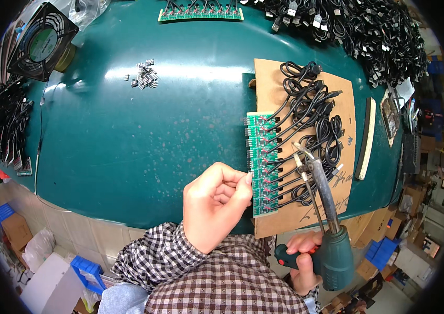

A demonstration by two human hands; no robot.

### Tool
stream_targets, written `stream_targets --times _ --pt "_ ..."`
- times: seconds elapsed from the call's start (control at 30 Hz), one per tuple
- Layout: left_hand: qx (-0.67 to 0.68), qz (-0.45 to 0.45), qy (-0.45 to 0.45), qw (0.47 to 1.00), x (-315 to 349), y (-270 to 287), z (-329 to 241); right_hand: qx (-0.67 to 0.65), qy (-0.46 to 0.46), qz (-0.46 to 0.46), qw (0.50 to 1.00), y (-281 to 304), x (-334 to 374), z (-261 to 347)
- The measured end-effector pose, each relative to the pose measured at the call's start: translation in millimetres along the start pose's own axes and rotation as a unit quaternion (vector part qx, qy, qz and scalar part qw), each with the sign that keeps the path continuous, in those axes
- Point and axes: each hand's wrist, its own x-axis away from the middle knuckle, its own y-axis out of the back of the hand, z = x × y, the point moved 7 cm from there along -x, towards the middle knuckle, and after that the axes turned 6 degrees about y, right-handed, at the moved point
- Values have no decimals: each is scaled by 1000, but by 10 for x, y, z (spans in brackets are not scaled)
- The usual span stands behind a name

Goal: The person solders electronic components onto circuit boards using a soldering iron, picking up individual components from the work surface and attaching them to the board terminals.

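A green circuit board strip (264,165) lies lengthwise along the left part of a cardboard sheet (274,226). Black cables (305,102) run from its right side and lie coiled on the cardboard; small black-and-silver connectors (248,136) line its left edge. At that edge my left hand (214,201) is closed in a pinch, thumb and forefinger together; what is between them is too small to make out. My right hand (303,261) grips the handle of a dark green soldering gun (335,259). Its bent metal tip points over the cables, right of the board.
Loose small connectors (145,76) lie in a pile on the green tabletop (96,141). Another wired board (201,14) sits at the far edge. A large heap of black cables (347,36) fills the far right. A fan (44,42) stands far left; a pale strip (366,138) lies right.
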Motion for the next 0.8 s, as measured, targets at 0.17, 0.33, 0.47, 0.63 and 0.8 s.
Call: stream_targets --times 0.17,0.33,0.47,0.63,0.8 --pt "-7 14 -7 1000 0 -10 32 -46 -20 3 999 54 192 -44" --pt "5 68 25 997 -46 -23 1 12 -50 25 998 152 292 -145" --pt "6 93 44 995 -65 -24 -5 32 -77 6 996 139 312 -157" --pt "2 125 78 989 -101 -12 -32 27 -119 -1 992 155 333 -191" --pt "3 142 106 984 -121 -20 -47 26 -143 -20 989 167 368 -203"
